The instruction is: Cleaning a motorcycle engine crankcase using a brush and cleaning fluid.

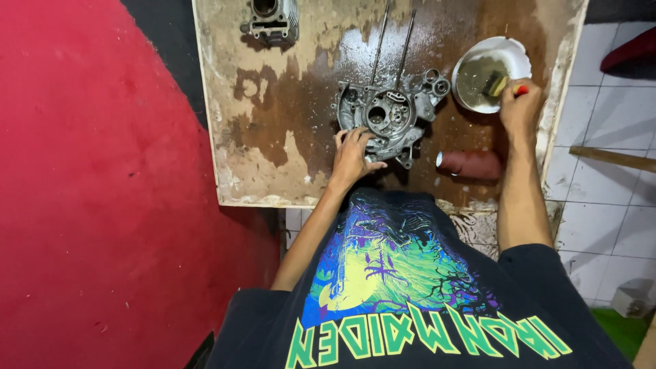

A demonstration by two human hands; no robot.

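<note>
A grey metal engine crankcase half (391, 116) with two long studs pointing away lies on a wet, stained board (273, 150). My left hand (353, 156) rests on the casing's near left edge, fingers spread over it. My right hand (519, 109) holds a brush with a red handle (500, 86), its bristles dipped into a white bowl (488, 74) of murky liquid at the board's right side.
A dark red cylinder (471, 165) lies on its side near the board's front right. A grey engine cylinder block (272, 22) sits at the far left of the board. A red wall fills the left; white floor tiles (601, 225) lie to the right.
</note>
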